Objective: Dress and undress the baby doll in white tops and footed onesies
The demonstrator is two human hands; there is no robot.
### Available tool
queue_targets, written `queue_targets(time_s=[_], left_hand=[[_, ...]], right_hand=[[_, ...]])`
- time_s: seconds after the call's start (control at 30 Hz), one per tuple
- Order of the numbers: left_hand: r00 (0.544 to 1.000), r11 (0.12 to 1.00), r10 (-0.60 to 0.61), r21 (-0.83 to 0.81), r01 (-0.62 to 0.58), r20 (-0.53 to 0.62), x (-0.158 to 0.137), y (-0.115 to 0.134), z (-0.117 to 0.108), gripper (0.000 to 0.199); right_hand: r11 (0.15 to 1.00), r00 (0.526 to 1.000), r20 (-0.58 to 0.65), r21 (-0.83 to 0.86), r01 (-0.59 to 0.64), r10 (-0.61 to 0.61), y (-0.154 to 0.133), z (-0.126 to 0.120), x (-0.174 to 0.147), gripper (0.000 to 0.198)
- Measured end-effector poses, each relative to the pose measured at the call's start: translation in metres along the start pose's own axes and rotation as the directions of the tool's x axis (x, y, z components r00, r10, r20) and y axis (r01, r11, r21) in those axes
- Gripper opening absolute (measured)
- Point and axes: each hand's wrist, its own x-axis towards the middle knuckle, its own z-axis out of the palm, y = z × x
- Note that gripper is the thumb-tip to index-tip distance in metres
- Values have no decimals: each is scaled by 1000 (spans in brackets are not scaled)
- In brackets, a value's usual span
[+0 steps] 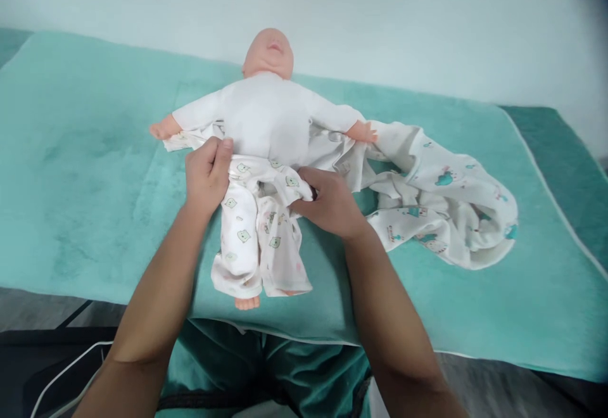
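Observation:
A baby doll (266,114) with a white cloth body lies on its back, head away from me and arms spread. White baby pants (241,228) with small green animal prints cover its legs, and the toes of one foot show below the left cuff. My left hand (208,174) is closed on the waistband at the doll's hip. On the other side, my right hand (330,199) pinches the top edge of the pants, which stands a little away from the body. Part of that waistband is hidden by my fingers.
White printed baby clothing (456,183) lies crumpled to the right, partly running under the doll. A green towel-like cover (95,152) spreads over the table, up against a pale wall (380,25). A white cable (71,367) hangs at the lower left.

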Motion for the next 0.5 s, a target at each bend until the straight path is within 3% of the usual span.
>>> queue_targets(time_s=[0.3,0.4,0.5], left_hand=[[999,999,-35,-32,35,11,-1,1,0,62],[998,998,-48,-38,49,27,0,3,0,62],[992,997,-58,-50,64,110,3,5,-5,62]], right_hand=[[987,981,192,148,-56,27,6,-13,-1,12],[989,970,244,141,-52,16,8,-16,-3,29],[995,954,300,100,-5,-25,7,-15,-8,58]])
